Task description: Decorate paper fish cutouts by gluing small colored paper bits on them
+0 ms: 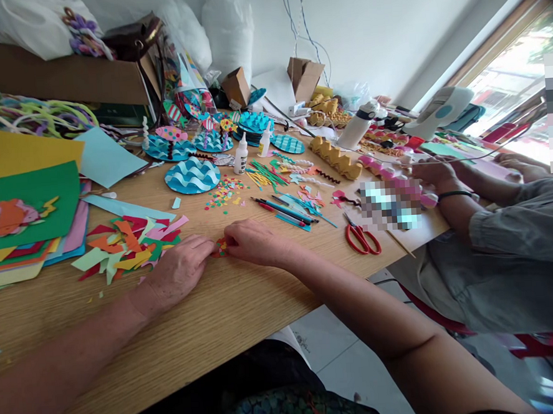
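To the left of the wavy-striped blue disc, and somewhat nearer the person, cut paper scraps are lying in a loose heap. On the disc's near side, the left hand is reaching in from the left over the worktop. Its fingers are lying together, their tips meeting the left edge of a small dotted paper piece; whether the hidden thumb is gripping from beneath, one cannot tell.

The paper piece is lying flat or nearly so, nearer the person than the disc and slightly to its right. It is sitting directly between the hands, just right of the left fingertips and just left of the right ones, so neither hand is clearly nearer. Both are covering its ends, and its long axis is not showing well enough to name.

The right hand, also on the near side of the disc but farther right, is curling its fingers in and closing them with the thumb on the piece's right edge. Just right of the disc, confetti dots are lying scattered; farther right, slim pens are lying, then red-handled scissors, well apart from the disc.
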A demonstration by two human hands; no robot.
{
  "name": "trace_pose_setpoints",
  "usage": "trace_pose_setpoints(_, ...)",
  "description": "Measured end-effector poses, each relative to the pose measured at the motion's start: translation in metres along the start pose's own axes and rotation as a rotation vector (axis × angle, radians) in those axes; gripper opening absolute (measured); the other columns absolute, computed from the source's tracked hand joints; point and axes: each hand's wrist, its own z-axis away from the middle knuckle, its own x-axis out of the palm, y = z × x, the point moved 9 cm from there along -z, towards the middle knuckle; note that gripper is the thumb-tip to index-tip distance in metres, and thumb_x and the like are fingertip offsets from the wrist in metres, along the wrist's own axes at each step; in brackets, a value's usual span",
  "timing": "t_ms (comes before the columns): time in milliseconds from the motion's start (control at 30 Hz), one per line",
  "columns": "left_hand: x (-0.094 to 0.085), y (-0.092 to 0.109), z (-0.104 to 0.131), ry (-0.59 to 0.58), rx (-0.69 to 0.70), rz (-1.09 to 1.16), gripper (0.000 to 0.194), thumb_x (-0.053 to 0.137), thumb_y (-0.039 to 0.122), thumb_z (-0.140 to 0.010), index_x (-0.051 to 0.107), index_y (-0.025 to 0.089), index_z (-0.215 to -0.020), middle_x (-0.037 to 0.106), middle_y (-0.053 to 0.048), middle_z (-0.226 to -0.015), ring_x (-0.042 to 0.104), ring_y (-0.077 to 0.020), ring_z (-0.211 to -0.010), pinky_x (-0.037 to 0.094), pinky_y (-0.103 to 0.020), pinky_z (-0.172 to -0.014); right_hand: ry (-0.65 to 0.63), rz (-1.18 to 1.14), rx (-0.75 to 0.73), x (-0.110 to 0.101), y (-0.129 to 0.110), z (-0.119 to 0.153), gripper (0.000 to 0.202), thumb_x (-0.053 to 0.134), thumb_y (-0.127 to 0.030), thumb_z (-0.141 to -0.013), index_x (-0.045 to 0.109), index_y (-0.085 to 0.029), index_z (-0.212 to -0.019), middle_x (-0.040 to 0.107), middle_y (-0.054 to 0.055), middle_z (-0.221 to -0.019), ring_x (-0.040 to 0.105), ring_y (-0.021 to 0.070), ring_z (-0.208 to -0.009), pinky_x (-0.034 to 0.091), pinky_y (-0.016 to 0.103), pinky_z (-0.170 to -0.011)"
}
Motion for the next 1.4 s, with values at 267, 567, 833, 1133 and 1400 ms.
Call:
trace_pose_setpoints(267, 0.002, -0.005, 0.004, 0.013, -0.003, 0.023, 0.029, 0.031, 0.009, -0.084, 0.058, 0.015, -0.091, 0.064, -0.008, -0.091, 0.059, -0.0200, -0.089, 0.049, -0.034, -0.077, 0.057, -0.113, -0.043, -0.011, 0.005, 0.005, 0.020, 0.048, -0.018, -0.078, 0.067, -0.016, -0.084, 0.066, 0.005, -0.083, 0.055, 0.0125, -0.075, 0.033, 0.023, -0.062)
trace_pose_setpoints(567, 0.000, -0.002, 0.001, -0.005, -0.009, 0.025, 0.030, 0.030, 0.008, -0.083, 0.058, 0.016, -0.087, 0.064, -0.007, -0.086, 0.059, -0.0196, -0.084, 0.049, -0.033, -0.074, 0.052, -0.136, -0.236, -0.009, -0.012, 0.009, 0.025, 0.047, -0.011, -0.080, 0.069, -0.016, -0.090, 0.062, 0.005, -0.085, 0.053, 0.0114, -0.076, 0.035, 0.022, -0.069)
trace_pose_setpoints(833, 0.001, -0.003, 0.002, 0.009, -0.002, 0.015, 0.029, 0.030, 0.007, -0.081, 0.058, 0.016, -0.086, 0.063, -0.006, -0.085, 0.059, -0.0196, -0.084, 0.050, -0.034, -0.074, 0.028, -0.125, -0.207, -0.007, -0.011, 0.008, 0.023, 0.047, -0.012, -0.081, 0.070, -0.014, -0.087, 0.062, 0.006, -0.085, 0.053, 0.0114, -0.075, 0.035, 0.022, -0.068)
trace_pose_setpoints(1133, 0.001, -0.003, 0.002, -0.007, -0.022, 0.009, 0.030, 0.030, 0.009, -0.081, 0.058, 0.017, -0.087, 0.063, -0.006, -0.087, 0.060, -0.0198, -0.086, 0.050, -0.034, -0.075, 0.086, -0.204, -0.163, -0.013, -0.002, 0.007, 0.021, 0.051, -0.010, -0.078, 0.069, -0.013, -0.087, 0.063, 0.005, -0.084, 0.053, 0.0103, -0.075, 0.036, 0.021, -0.069)
trace_pose_setpoints(1400, 0.000, 0.000, 0.001, -0.021, -0.013, 0.006, 0.031, 0.030, 0.007, -0.079, 0.059, 0.016, -0.086, 0.063, -0.007, -0.084, 0.059, -0.0207, -0.085, 0.050, -0.035, -0.075, 0.039, -0.160, -0.228, -0.009, -0.012, 0.010, 0.022, 0.048, -0.010, -0.080, 0.069, -0.015, -0.085, 0.062, 0.004, -0.084, 0.053, 0.0107, -0.076, 0.036, 0.021, -0.069)
